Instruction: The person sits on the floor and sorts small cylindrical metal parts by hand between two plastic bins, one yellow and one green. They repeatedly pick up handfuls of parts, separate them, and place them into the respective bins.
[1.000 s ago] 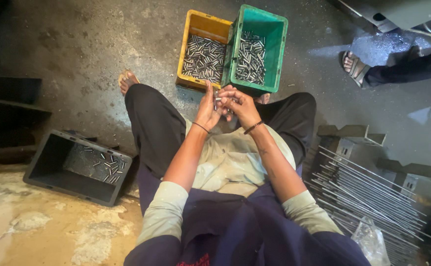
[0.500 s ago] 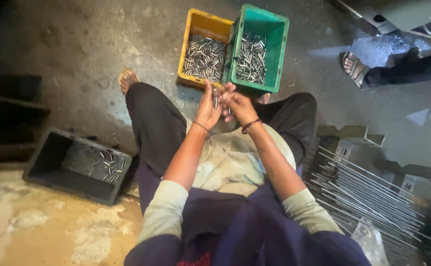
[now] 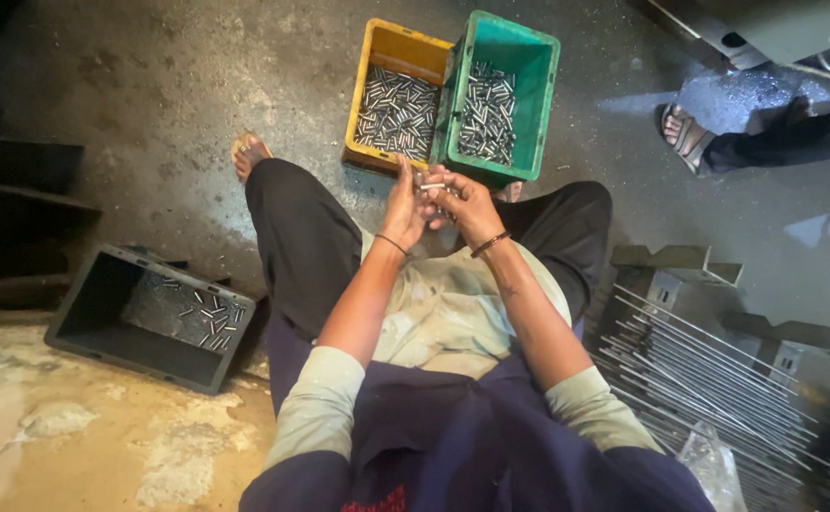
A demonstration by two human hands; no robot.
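Hands barely shifted since a second ago: left hand (image 3: 404, 204) and right hand (image 3: 464, 204) both pinching a small metal pin (image 3: 431, 187) above the green crate (image 3: 529, 114). Yellow crate (image 3: 377, 47) and green one remain loaded; black crate (image 3: 102, 299) holds only a few.

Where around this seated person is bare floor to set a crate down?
Bare concrete floor lies left of the yellow crate, above the black crate. Crowded: both hands work against the green crate; metal rods fill the right side.
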